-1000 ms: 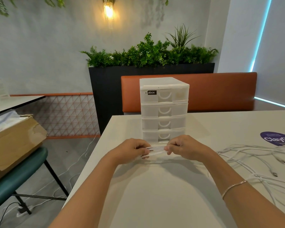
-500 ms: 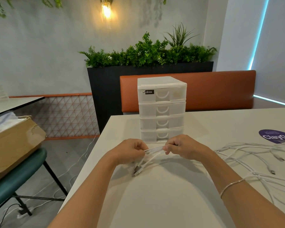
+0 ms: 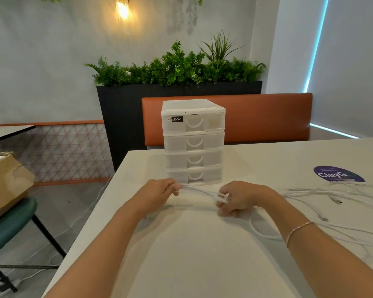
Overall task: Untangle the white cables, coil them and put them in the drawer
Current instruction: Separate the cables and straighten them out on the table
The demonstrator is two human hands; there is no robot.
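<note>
A warm wall lamp (image 3: 122, 11) glows overexposed at the top, casting leaf shadows on the grey wall (image 3: 41, 61). A cyan light strip (image 3: 314, 46) edges the right side. The table (image 3: 202, 244) is evenly, brightly lit, with soft shadows under the arms and beside the drawers (image 3: 194, 143). Wide-angle distortion bends lines near the edges. Cables (image 3: 332, 194) and both hands show slight motion blur.

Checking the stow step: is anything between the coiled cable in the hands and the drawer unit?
Nothing lies between the bundled cable and the drawer unit behind it. All four drawers are shut, so one needs opening. Loose cables lie off to the right.
</note>
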